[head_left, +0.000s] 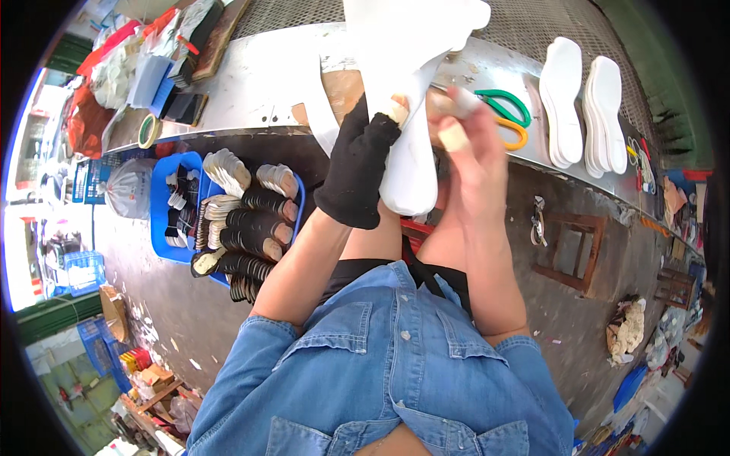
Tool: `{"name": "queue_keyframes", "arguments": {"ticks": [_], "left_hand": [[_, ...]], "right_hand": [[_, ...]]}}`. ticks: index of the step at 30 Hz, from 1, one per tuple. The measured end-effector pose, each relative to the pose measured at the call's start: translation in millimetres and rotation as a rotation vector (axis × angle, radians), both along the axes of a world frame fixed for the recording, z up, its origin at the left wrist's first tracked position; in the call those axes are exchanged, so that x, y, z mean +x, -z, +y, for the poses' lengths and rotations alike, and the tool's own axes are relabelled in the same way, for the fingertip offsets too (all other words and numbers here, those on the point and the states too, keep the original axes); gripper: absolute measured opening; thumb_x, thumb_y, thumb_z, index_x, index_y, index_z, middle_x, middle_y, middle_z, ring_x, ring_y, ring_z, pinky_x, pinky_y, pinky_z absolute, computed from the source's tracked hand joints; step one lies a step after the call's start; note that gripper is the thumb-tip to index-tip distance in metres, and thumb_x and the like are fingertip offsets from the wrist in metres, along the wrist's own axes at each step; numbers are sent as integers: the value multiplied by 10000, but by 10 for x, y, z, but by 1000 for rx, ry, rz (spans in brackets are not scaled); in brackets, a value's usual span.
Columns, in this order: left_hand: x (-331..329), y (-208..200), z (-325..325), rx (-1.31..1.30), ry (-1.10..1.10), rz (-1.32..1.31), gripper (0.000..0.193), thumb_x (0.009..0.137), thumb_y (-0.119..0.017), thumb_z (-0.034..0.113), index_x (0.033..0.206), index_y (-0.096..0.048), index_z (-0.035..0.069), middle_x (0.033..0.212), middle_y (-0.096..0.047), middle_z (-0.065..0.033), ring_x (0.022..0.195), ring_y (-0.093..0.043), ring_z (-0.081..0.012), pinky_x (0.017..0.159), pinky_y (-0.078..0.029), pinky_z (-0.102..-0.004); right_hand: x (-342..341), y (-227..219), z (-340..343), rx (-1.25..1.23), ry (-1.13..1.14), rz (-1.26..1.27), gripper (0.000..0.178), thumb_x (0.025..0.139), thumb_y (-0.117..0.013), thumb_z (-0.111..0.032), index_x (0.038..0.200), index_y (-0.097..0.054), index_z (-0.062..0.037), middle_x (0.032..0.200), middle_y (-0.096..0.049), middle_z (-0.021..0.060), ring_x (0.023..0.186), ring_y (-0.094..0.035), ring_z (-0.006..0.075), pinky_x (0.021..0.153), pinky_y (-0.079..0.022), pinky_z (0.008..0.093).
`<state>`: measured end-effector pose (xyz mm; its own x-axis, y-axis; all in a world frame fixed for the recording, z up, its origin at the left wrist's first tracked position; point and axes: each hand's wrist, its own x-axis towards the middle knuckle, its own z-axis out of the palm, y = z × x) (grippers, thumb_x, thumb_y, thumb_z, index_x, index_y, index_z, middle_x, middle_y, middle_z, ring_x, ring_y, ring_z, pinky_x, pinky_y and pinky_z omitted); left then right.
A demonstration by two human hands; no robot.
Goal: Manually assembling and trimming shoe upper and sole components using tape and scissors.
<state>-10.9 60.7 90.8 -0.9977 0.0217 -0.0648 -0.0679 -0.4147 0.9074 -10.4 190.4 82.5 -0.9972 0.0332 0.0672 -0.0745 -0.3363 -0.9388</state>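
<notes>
My left hand (pixel 361 156), in a black fingerless glove, grips a white insole (pixel 411 178) whose rounded end points down toward my lap. Beyond it, a larger white sheet-like piece (pixel 411 38) covers part of the bench; whether the two are joined I cannot tell. Just right of the insole is my bare right hand (pixel 479 156), its fingers loosely bent and apart, the tips smeared by motion, with pale covers on some fingertips. I see nothing held in it. Scissors (pixel 509 110) with one green and one yellow handle loop lie behind that hand.
Stacks of white insoles (pixel 563 102) lie on the bench (pixel 251 83) at right. Left below it, a blue crate (pixel 163 239) holds bundled black and cream soles (pixel 255 220). A tape roll (pixel 149 131) sits near the bench edge. A wooden stool (pixel 582 254) stands right.
</notes>
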Motion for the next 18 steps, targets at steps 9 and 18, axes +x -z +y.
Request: {"name": "queue_keyframes", "arguments": {"ticks": [9, 18], "left_hand": [[-72, 110, 15, -218, -193, 230, 346, 934, -490, 290, 1142, -503, 14, 927, -579, -60, 794, -544, -114, 680, -457, -254], [-126, 61, -103, -35, -8, 46, 365, 872, -568, 252, 1124, -527, -9, 996, -604, -101, 885, -599, -172, 750, -494, -297]], "right_hand": [[2, -18, -55, 612, -31, 100, 254, 737, -730, -187, 740, -590, 24, 440, -401, 44, 422, -385, 83, 415, -319, 283], [-42, 123, 116, 371, -142, 232, 203, 783, -678, -151, 880, -602, 10, 670, -538, -2, 538, -422, 33, 465, -330, 206]]}}
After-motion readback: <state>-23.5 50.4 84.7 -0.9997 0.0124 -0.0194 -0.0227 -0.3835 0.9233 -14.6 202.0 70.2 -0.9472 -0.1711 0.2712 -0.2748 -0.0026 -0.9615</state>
